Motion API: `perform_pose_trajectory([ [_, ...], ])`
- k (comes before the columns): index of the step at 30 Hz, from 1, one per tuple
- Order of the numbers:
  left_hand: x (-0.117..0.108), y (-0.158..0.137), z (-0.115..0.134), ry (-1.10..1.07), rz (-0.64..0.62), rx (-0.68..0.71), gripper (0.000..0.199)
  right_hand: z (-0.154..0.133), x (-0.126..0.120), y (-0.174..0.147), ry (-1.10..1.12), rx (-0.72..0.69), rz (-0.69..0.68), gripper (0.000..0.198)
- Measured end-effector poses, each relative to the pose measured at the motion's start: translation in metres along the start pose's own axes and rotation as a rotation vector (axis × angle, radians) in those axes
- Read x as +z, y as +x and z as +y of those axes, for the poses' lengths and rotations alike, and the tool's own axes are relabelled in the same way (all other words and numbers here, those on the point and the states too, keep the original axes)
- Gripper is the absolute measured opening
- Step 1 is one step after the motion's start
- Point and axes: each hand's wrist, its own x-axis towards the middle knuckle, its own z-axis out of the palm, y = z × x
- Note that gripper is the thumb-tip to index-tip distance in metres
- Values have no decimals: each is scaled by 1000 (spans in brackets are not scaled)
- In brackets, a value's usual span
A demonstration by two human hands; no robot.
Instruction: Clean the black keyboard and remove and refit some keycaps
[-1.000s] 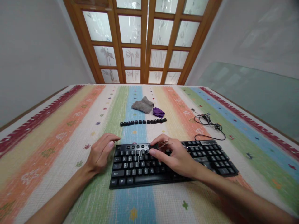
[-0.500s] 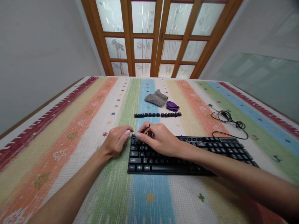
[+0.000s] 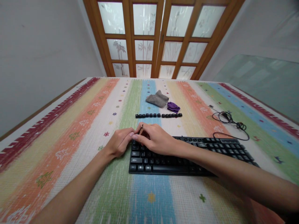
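A black keyboard (image 3: 171, 168) lies on the striped tablecloth. My left hand (image 3: 120, 141) rests against its upper left corner with the fingers curled and pressed together. My right hand (image 3: 154, 138) reaches across the keyboard's left part, closed in a pinch, its thumb tip meeting the left fingertips at that corner. A small dark, thin piece shows by the right index finger; I cannot tell whether it is a ring or part of a held thing. Whatever is between the fingertips is hidden. Beyond the hands, loose black keycaps (image 3: 154, 115) stand in a row.
Behind the keycaps lie a grey cloth (image 3: 157, 99) and a crumpled purple cloth (image 3: 173, 107). A coiled black cable (image 3: 230, 119) lies on the tablecloth (image 3: 77, 149) at the right. Wood-framed glass doors (image 3: 153, 37) stand past the table's far edge.
My right hand has shifted slightly left, and its fingertips now touch those of my left hand at the keyboard's corner. My left hand has closed in on the corner.
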Motion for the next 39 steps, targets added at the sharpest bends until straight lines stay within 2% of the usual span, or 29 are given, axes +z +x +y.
perform_pose_trajectory([
  [5,4,-1,-7,-38,50,90,44,-7,2,6,-155,-65,-53,21],
  [9,6,-2,-13,-41,92,111,55,-12,7,6,-282,-126,-98,19],
  [13,5,-2,-13,-6,115,85,47,-4,6,16,-313,-86,-35,24],
  [17,3,-1,-7,73,100,23,38,6,-4,30,-256,-5,-70,28],
  [26,2,0,-7,79,56,6,36,1,-7,35,-229,20,-131,29],
  [33,0,-2,-11,11,-49,-25,34,24,-10,44,114,312,-154,38],
  [35,-1,-2,-10,5,-53,-26,33,25,-13,44,158,301,-157,36],
  [39,-3,-2,-6,20,-8,4,29,21,-21,42,160,190,-121,34],
])
